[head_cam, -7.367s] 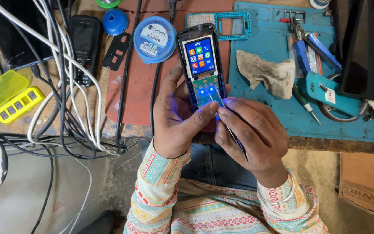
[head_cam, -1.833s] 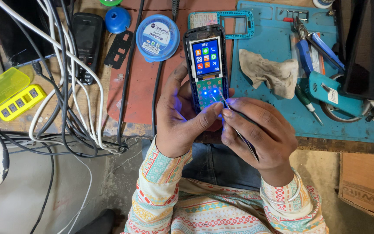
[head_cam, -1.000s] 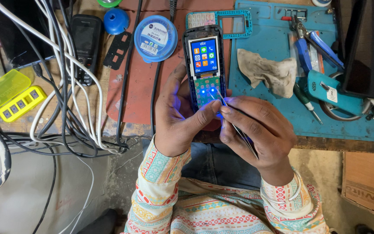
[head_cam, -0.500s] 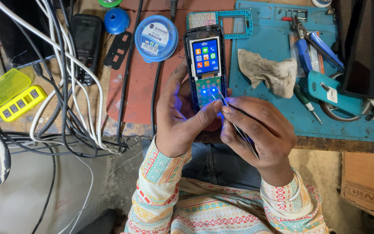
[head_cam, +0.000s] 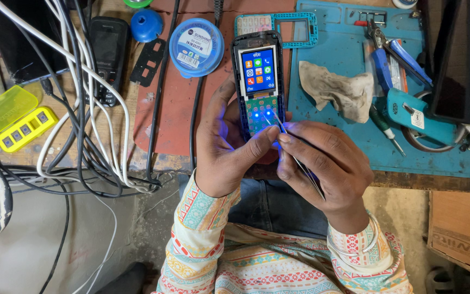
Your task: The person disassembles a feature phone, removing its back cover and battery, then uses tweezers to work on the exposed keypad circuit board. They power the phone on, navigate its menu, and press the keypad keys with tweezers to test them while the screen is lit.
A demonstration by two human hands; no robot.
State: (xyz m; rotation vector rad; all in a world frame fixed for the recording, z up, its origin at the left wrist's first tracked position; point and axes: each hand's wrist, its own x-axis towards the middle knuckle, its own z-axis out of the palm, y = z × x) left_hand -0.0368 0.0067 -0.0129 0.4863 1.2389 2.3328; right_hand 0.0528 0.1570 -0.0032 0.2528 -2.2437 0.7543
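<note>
Cluttered bench (head_cam: 180,117) unchanged; the left hand (head_cam: 227,149) still clamps the opened phone (head_cam: 260,81). Right hand (head_cam: 322,163), pinching tweezers (head_cam: 295,155), has barely shifted, tips still on the lit keypad board.

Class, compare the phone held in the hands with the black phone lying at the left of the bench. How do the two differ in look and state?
The held phone has a lit colour screen; the black phone has a dark one. The held phone's keypad cover is off, showing a green board with blue lights; the black phone has its keys in place. The left hand grips the held phone while the right hand works tweezers on it; the black phone lies untouched among cables. Both are small bar-shaped phones.
</note>
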